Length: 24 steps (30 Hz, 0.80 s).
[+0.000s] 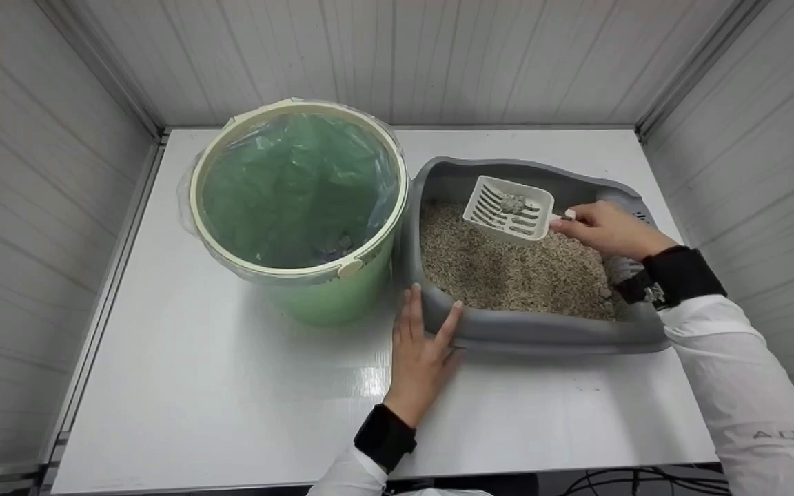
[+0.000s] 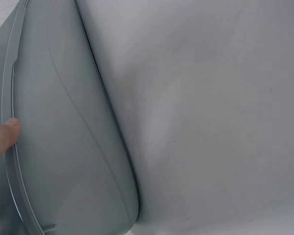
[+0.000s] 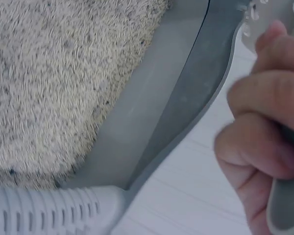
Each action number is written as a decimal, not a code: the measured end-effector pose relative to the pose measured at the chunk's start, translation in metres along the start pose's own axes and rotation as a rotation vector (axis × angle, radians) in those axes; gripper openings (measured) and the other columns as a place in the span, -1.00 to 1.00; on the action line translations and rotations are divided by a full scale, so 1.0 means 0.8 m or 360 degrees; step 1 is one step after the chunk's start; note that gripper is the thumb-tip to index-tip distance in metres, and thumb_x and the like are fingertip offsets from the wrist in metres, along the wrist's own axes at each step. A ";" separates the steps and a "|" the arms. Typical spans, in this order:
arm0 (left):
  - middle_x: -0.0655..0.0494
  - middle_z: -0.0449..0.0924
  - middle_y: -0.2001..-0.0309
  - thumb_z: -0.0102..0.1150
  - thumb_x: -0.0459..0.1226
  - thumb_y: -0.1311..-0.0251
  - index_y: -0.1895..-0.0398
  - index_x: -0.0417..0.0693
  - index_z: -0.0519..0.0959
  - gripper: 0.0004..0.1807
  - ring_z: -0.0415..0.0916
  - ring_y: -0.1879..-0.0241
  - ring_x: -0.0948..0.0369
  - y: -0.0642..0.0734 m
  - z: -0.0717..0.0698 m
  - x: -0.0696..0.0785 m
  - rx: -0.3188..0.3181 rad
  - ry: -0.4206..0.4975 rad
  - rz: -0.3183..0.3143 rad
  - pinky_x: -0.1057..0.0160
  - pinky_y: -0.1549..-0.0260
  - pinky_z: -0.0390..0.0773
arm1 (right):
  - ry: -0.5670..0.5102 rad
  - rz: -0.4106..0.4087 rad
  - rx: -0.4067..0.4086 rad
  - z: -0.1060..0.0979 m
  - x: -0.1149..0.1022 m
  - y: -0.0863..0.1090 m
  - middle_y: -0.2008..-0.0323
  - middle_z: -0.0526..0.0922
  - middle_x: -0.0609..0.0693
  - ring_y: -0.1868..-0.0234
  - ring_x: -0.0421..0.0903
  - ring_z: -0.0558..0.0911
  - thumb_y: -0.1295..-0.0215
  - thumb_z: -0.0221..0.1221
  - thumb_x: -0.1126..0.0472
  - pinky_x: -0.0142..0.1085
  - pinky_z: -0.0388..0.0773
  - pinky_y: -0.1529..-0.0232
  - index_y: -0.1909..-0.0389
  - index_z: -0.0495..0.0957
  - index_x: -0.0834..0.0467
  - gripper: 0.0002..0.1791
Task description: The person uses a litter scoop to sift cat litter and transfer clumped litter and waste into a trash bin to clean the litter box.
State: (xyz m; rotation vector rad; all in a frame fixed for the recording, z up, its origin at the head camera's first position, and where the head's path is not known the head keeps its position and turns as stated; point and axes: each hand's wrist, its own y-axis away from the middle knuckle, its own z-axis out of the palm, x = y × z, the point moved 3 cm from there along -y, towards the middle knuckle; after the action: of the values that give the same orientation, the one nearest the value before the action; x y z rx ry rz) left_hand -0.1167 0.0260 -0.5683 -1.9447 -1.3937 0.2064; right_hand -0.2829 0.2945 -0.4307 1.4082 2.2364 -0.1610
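Observation:
A white slotted litter scoop (image 1: 493, 224) is tilted above the litter, with a greyish clump (image 1: 513, 204) lying on its slots. My right hand (image 1: 607, 227) grips its handle; the right wrist view shows curled fingers (image 3: 257, 142) round the handle's end (image 3: 286, 208). Beneath it stands a grey litter box (image 1: 555, 329) filled with light brown pellet litter (image 1: 535, 275). My left hand (image 1: 421, 358) rests with straight, spread fingers on the near left corner of the box's rim. In the left wrist view one fingertip (image 2: 12, 128) touches that rim.
Left of the box, close against it, stands a light green bucket (image 1: 328, 303) lined with a clear bag, some dark clumps (image 1: 342, 246) low inside. Both are on a white table (image 1: 183, 386) with panelled walls on three sides. Black cables (image 1: 638, 479) lie below the front edge.

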 end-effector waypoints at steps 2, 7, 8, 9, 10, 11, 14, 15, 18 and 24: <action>-0.41 -0.10 -0.37 0.49 0.08 0.27 -0.38 0.38 0.12 0.06 -0.01 -0.37 -0.23 0.000 0.000 0.000 0.0009 0.0000 0.0003 -0.16 -0.17 0.34 | 0.0127 -0.0055 0.0110 -0.001 -0.004 0.002 0.73 0.22 -0.13 0.73 -0.21 0.20 -0.36 0.01 -0.13 -0.35 0.20 0.64 0.56 0.33 0.10 -0.57; -0.39 -0.16 -0.40 0.52 0.05 0.29 -0.41 0.38 0.10 0.10 -0.02 -0.38 -0.24 0.001 0.001 0.000 0.0008 0.0018 0.0012 -0.18 -0.14 0.36 | 0.0401 -0.0142 0.0365 -0.006 -0.015 0.008 0.74 0.20 -0.13 0.67 -0.15 0.26 -0.29 0.09 -0.17 -0.25 0.25 0.56 0.51 0.40 0.08 -0.59; -0.39 -0.17 -0.41 0.52 0.03 0.29 -0.41 0.37 0.10 0.10 -0.03 -0.38 -0.24 0.001 0.001 0.000 0.0002 0.0020 0.0013 -0.18 -0.13 0.37 | 0.0443 -0.0158 0.0408 -0.007 -0.016 0.009 0.74 0.21 -0.12 0.66 -0.13 0.29 -0.27 0.11 -0.17 -0.22 0.27 0.55 0.49 0.43 0.08 -0.61; -0.39 -0.17 -0.41 0.52 0.02 0.29 -0.41 0.37 0.11 0.10 -0.04 -0.38 -0.24 0.001 0.001 0.000 -0.0004 0.0020 0.0014 -0.17 -0.12 0.38 | 0.0474 -0.0173 0.0445 -0.008 -0.018 0.010 0.74 0.22 -0.11 0.65 -0.12 0.31 -0.26 0.13 -0.16 -0.20 0.29 0.54 0.47 0.45 0.07 -0.62; -0.38 -0.18 -0.41 0.52 0.02 0.27 -0.41 0.36 0.11 0.09 -0.05 -0.39 -0.24 0.001 0.001 0.000 -0.0011 0.0019 0.0014 -0.17 -0.12 0.38 | 0.0503 -0.0189 0.0478 -0.008 -0.019 0.011 0.74 0.23 -0.11 0.64 -0.11 0.33 -0.24 0.15 -0.16 -0.17 0.31 0.54 0.45 0.47 0.07 -0.64; -0.38 -0.18 -0.41 0.52 0.02 0.27 -0.41 0.36 0.11 0.08 -0.05 -0.39 -0.23 0.001 0.001 0.000 -0.0016 0.0018 0.0014 -0.17 -0.12 0.38 | 0.0524 -0.0202 0.0504 -0.009 -0.020 0.012 0.74 0.23 -0.12 0.63 -0.11 0.34 -0.23 0.17 -0.15 -0.15 0.33 0.55 0.45 0.47 0.07 -0.64; -0.39 -0.16 -0.40 0.51 0.02 0.26 -0.40 0.36 0.12 0.07 -0.06 -0.39 -0.23 0.001 0.002 -0.001 -0.0018 0.0019 0.0010 -0.17 -0.13 0.38 | 0.0550 -0.0227 0.0537 -0.009 -0.021 0.013 0.74 0.21 -0.12 0.64 -0.10 0.33 -0.20 0.20 -0.14 -0.14 0.34 0.56 0.49 0.44 0.07 -0.64; -0.39 -0.14 -0.39 0.52 0.02 0.26 -0.40 0.36 0.12 0.07 -0.06 -0.39 -0.23 0.001 0.002 -0.001 -0.0017 0.0021 0.0009 -0.17 -0.13 0.37 | 0.0552 -0.0223 0.0531 -0.009 -0.021 0.014 0.74 0.21 -0.12 0.65 -0.10 0.32 -0.20 0.20 -0.14 -0.15 0.34 0.56 0.49 0.43 0.07 -0.63; -0.40 -0.13 -0.38 0.51 0.03 0.26 -0.39 0.36 0.13 0.06 -0.06 -0.39 -0.24 0.001 0.002 -0.001 -0.0013 0.0030 0.0005 -0.17 -0.14 0.36 | 0.0548 -0.0182 0.0480 -0.008 -0.020 0.014 0.73 0.25 -0.11 0.63 -0.11 0.32 -0.21 0.18 -0.16 -0.17 0.33 0.55 0.42 0.52 0.08 -0.64; -0.40 -0.12 -0.38 0.50 0.04 0.25 -0.39 0.36 0.14 0.04 -0.04 -0.39 -0.24 0.002 0.002 -0.001 -0.0017 0.0019 0.0001 -0.17 -0.17 0.34 | 0.0488 -0.0099 0.0309 -0.006 -0.019 0.014 0.72 0.26 -0.10 0.64 -0.12 0.30 -0.25 0.12 -0.19 -0.24 0.28 0.55 0.40 0.53 0.12 -0.58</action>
State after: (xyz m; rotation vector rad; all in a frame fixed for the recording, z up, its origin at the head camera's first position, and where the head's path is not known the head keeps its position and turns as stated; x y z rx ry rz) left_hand -0.1170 0.0258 -0.5709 -1.9520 -1.3894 0.1875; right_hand -0.2698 0.2890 -0.4179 1.5530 2.5754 -0.1994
